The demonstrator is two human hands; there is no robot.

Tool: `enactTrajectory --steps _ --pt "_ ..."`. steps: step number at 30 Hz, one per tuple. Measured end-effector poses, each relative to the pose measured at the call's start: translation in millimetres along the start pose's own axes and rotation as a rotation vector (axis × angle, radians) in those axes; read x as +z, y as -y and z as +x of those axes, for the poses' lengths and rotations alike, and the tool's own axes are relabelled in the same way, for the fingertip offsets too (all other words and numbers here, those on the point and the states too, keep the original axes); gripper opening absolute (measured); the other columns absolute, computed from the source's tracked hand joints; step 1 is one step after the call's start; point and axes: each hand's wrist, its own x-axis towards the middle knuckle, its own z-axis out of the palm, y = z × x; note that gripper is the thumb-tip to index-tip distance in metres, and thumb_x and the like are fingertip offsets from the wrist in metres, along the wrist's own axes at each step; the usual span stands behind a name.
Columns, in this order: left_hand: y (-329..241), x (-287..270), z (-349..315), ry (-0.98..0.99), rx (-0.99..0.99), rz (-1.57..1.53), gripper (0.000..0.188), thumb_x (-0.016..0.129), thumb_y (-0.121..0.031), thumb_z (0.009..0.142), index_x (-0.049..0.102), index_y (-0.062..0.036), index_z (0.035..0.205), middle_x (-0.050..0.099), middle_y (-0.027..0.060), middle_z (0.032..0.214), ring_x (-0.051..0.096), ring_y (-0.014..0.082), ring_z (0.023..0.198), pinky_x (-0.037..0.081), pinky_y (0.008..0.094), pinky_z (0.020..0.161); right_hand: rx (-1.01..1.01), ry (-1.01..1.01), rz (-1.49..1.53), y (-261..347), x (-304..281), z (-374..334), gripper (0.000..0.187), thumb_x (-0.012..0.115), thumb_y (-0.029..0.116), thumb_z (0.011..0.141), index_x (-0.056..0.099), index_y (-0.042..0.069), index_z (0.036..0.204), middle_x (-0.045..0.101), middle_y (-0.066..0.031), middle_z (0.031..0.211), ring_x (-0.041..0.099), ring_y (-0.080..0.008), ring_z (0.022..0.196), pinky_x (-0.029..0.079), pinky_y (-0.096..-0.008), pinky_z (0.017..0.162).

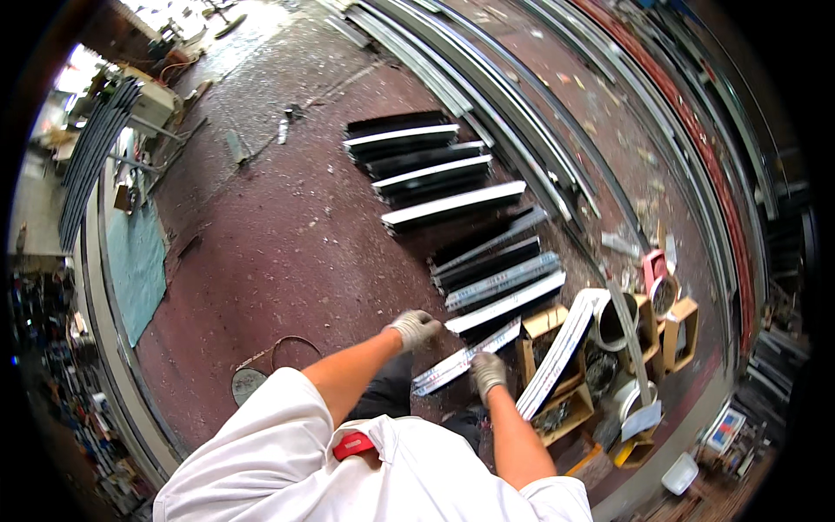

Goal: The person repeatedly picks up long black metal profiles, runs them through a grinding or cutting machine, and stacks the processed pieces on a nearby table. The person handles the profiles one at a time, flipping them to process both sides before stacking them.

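Note:
My left hand (415, 331), in a pale work glove, hovers left of a row of metal profiles, its fingers loosely bent and slightly apart with nothing visible in them. My right hand (488, 376), gloved too, is closed at the edge of a short white-and-silver profile (444, 370) with printed film, which lies slanted in front of me; its fingertips are partly hidden. Just beyond is a white-topped profile (513, 302), followed by a film-covered profile (500, 280) and several black and white ones, side by side on the floor.
At right stand open cardboard boxes (570, 418), a leaning bundle of white profiles (557, 357) and tape-like rolls (616, 322). Long metal bars (487, 78) curve across the far right. A teal sheet (137, 270) and a rack of dark profiles (91, 161) stand left. Debris dots the reddish floor (252, 252).

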Motion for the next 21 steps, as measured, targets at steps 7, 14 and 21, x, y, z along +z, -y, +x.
enactTrajectory --steps 7,14,21 --pt "115 -243 -57 -0.623 -0.115 -0.446 0.038 0.059 -0.035 0.09 0.066 -0.0023 0.109 0.067 0.0074 0.088 0.061 0.0176 0.075 0.05 0.034 0.07 -0.349 0.356 -0.687 202 130 -89 0.038 0.057 0.033 0.087 0.064 0.009 0.115 0.068 -0.0159 0.107 0.063 -0.0296 0.104 0.047 -0.0354 0.091" --pt "190 -286 -158 -0.946 -0.29 -0.925 0.026 0.059 -0.03 0.089 0.066 -0.0056 0.086 0.061 0.0042 0.071 0.055 0.0126 0.061 0.046 0.0301 0.059 -0.521 0.221 -0.654 294 138 -15 0.035 0.054 0.034 0.084 0.069 0.012 0.107 0.068 -0.0182 0.098 0.066 -0.0317 0.094 0.05 -0.0364 0.083" --pt "302 -142 -181 -0.657 -0.555 -1.031 0.032 0.052 -0.034 0.089 0.065 -0.0045 0.088 0.062 0.0087 0.074 0.059 0.0232 0.066 0.048 0.0396 0.059 -0.165 0.27 -0.294 300 123 51 0.021 0.055 0.022 0.087 0.063 0.006 0.097 0.065 -0.0077 0.077 0.061 -0.0194 0.064 0.05 -0.0344 0.055"
